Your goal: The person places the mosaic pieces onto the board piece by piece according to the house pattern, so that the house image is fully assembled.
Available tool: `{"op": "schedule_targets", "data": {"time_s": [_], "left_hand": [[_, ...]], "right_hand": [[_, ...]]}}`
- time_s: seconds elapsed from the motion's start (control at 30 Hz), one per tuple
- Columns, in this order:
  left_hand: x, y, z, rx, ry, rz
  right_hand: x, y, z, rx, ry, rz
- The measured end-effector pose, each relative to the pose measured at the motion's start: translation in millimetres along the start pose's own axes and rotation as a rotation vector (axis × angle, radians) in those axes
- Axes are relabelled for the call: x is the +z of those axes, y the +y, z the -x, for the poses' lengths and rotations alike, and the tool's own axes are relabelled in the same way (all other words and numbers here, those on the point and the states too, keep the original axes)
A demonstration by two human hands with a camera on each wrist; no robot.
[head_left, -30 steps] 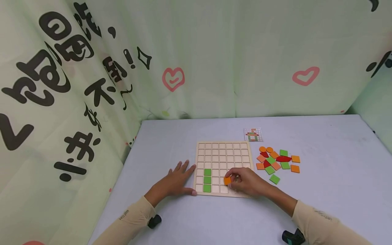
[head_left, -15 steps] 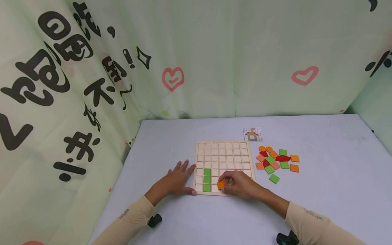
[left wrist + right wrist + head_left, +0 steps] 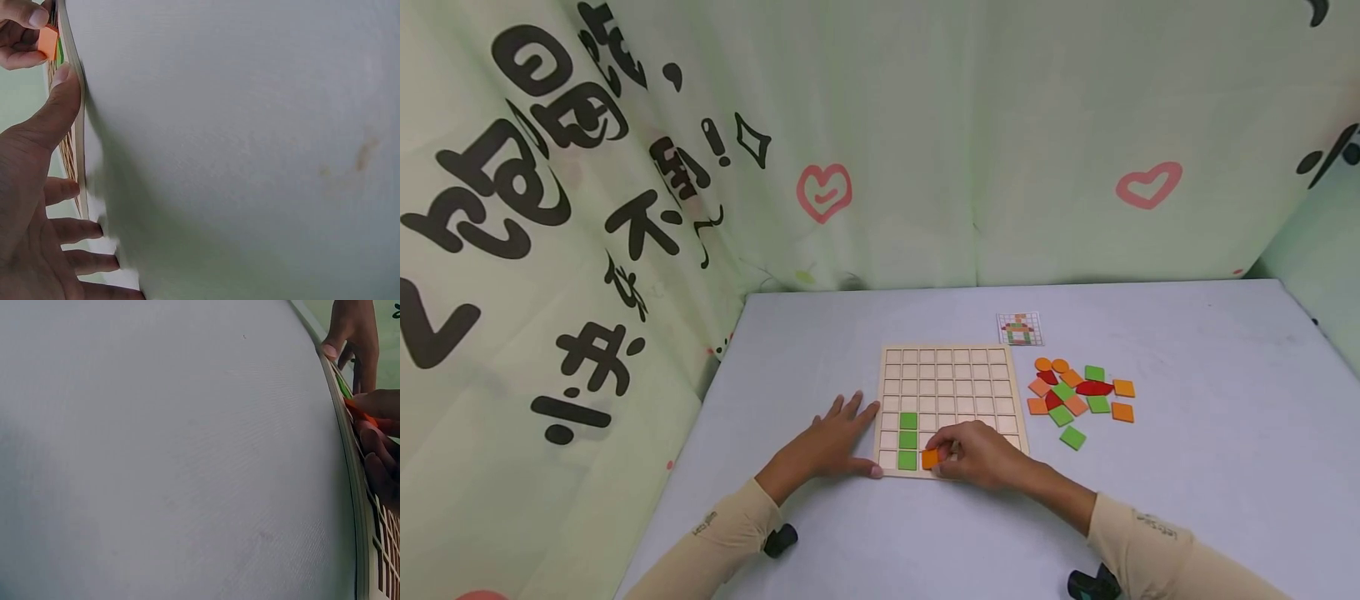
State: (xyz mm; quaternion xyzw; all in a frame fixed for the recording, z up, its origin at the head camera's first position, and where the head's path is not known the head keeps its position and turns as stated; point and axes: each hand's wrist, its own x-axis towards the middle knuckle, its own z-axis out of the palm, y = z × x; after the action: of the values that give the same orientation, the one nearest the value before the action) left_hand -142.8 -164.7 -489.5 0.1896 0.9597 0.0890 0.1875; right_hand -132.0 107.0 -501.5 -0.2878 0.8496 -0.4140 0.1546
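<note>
My right hand (image 3: pixel 976 454) pinches an orange square tile (image 3: pixel 930 459) between thumb and fingers, over the front row of the wooden grid board (image 3: pixel 947 348). The tile looks tilted in the left wrist view and sits just right of the lowest of three green square tiles (image 3: pixel 907 439), which form a column on the board. Fingers spread, my left hand (image 3: pixel 829 442) rests at the board's left edge, its thumb at the near corner. The right hand covers part of the board's lower right squares.
Right of the board lies a loose pile of tiles: orange squares (image 3: pixel 1123 388), orange circles (image 3: pixel 1042 365), green squares (image 3: pixel 1072 437) and red pieces (image 3: pixel 1093 388). A small printed pattern card (image 3: pixel 1020 329) lies behind the board's far right corner. A printed curtain (image 3: pixel 970 167) hangs behind the table.
My right hand has carried the orange tile left and slightly nearer along the board, up beside the green column. The left hand has stayed in place.
</note>
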Motion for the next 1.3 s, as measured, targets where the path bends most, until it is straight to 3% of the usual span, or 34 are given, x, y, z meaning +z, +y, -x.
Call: {"op": "schedule_targets", "data": {"time_s": [0.43, 0.9, 1.3], "left_hand": [[2.7, -1.7, -1.4, -0.005, -0.004, -0.002], [1.7, -0.6, 0.2, -0.005, -0.004, 0.009], [5.1, -2.3, -1.2, -0.012, -0.006, -0.006]], "right_hand": [[7.2, -7.6, -3.2, 0.043, 0.034, 0.180], [3.9, -12.3, -3.3, 0.029, 0.020, 0.227], [-14.0, 2.2, 7.6, -0.007, -0.063, 0.108]]}}
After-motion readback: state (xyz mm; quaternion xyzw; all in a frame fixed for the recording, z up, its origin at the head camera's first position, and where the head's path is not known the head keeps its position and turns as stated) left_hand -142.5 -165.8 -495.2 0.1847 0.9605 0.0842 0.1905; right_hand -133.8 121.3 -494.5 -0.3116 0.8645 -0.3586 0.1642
